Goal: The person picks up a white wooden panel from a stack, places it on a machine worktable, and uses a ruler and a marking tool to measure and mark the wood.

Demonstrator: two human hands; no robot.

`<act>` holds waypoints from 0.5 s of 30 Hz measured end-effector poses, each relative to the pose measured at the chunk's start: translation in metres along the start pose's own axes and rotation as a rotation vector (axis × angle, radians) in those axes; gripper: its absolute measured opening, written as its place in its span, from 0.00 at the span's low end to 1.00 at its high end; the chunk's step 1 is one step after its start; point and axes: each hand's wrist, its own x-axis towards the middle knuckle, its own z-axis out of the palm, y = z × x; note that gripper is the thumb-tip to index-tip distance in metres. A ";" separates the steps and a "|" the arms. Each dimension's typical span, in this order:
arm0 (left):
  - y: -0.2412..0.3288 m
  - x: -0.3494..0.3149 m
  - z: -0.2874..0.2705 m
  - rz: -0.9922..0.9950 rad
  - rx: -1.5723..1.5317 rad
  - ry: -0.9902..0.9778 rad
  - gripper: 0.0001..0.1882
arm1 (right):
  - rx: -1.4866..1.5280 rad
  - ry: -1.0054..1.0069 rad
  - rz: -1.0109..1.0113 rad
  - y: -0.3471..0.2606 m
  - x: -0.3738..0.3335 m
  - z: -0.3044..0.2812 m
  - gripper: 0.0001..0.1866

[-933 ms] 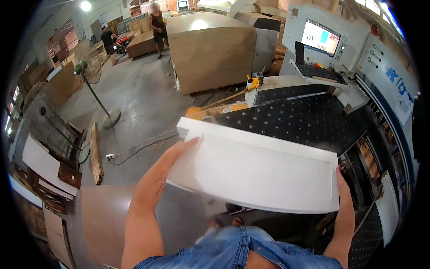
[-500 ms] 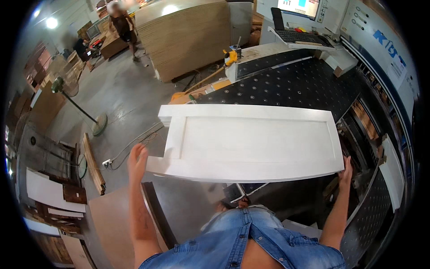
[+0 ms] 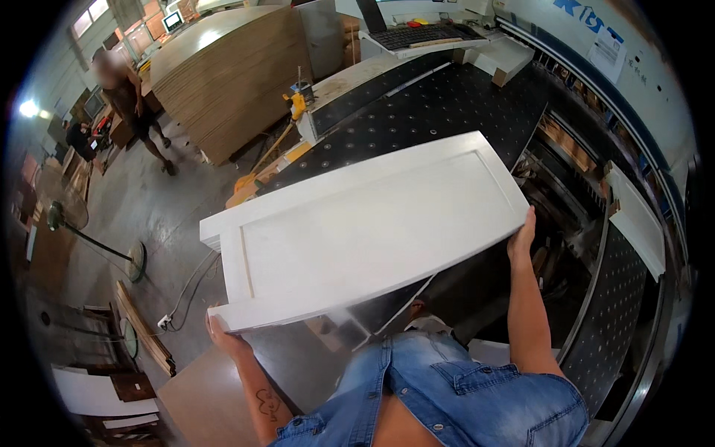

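A stack of long white framed panels (image 3: 372,212) lies slanted in front of me, its right end farther off than its left. The top one has a raised border round a recessed centre, and layered edges show at its notched left end. My left hand (image 3: 228,341) is closed on the near left corner, the fingers partly hidden beneath it. At the right end, my right hand (image 3: 523,237) grips the near corner, with its fingers along the edge. Beyond the panels, a black table dotted with small round studs (image 3: 417,119) lies close behind and partly under them.
On the right stands a large machine (image 3: 633,97) with a second studded table wing (image 3: 611,290). A keyboard (image 3: 428,36) rests on a shelf at the back. Stacked boards (image 3: 223,89), a standing fan (image 3: 97,242), a cable (image 3: 186,294) and a walking person (image 3: 130,97) are to the left.
My left hand, open beside the panels before, has closed on their near left corner. The panels have turned, the right end swinging away from me. The view has shifted right.
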 end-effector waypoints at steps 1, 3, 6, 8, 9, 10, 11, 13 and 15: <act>-0.001 -0.003 0.007 0.026 -0.009 0.021 0.23 | -0.089 -0.014 -0.025 0.004 0.017 0.009 0.36; -0.008 -0.002 0.032 0.020 0.004 0.034 0.24 | -0.204 0.046 -0.098 0.023 0.081 0.002 0.36; -0.017 -0.004 0.053 0.046 0.037 0.086 0.25 | -0.290 -0.047 -0.124 0.030 0.128 0.059 0.35; -0.025 -0.007 0.068 0.063 0.052 0.102 0.25 | -0.270 -0.080 -0.114 0.034 0.154 0.096 0.32; -0.030 -0.008 0.078 0.063 0.073 0.101 0.26 | -0.254 -0.095 -0.121 0.035 0.175 0.109 0.29; -0.035 -0.009 0.088 0.061 0.095 0.101 0.26 | -0.272 -0.111 -0.153 0.040 0.199 0.121 0.27; -0.041 -0.010 0.097 0.064 0.106 0.119 0.26 | -0.274 -0.126 -0.138 0.045 0.221 0.129 0.27; -0.051 -0.014 0.117 0.079 0.040 0.175 0.25 | -0.215 -0.263 -0.088 0.055 0.258 0.152 0.27; -0.057 -0.022 0.144 0.068 0.017 0.243 0.25 | -0.203 -0.241 -0.060 0.064 0.277 0.179 0.24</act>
